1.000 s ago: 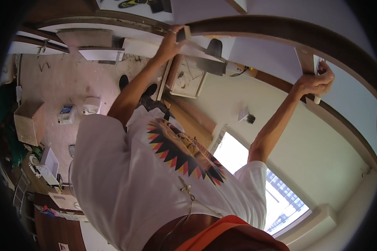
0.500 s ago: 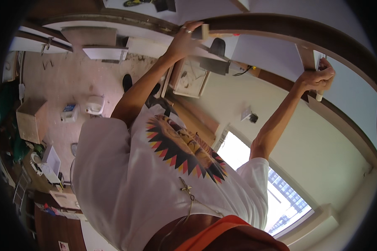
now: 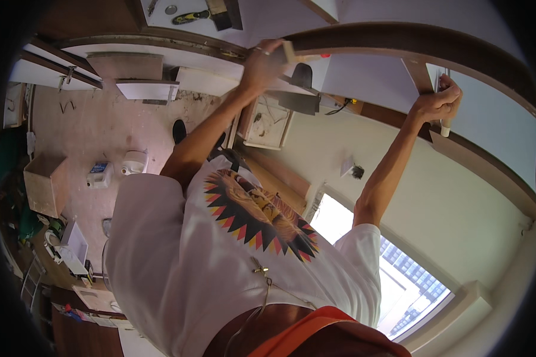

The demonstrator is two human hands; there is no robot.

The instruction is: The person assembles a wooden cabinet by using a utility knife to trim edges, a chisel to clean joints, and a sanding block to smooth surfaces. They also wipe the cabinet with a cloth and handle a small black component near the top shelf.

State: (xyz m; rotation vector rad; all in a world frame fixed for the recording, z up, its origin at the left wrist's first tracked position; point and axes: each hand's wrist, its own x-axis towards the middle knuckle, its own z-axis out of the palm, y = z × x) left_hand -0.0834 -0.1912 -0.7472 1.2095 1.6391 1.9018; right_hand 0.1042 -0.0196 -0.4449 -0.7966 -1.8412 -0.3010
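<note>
Head cam: left unit of the side-by-side pair, fisheye, worn on the head. Looks steeply down over the wearer's front. Upright, unmirrored, so left in view = wearer's left. White T-shirt (image 3: 149, 244) is nearest the lens, fills the near middle; orange strap (image 3: 303, 333) crosses right at the near edge. Black shoe (image 3: 179, 131) shows well beyond it, so view runs down to the floor (image 3: 95, 140) on the left. Right side takes in window (image 3: 333, 219) and pale wall (image 3: 434, 190). Both hands in coverage toward the far side: left hand (image 3: 261, 71), right hand (image 3: 439, 105). Brown rail (image 3: 399, 43) bows with lens distortion; corners vignette to black.
</note>
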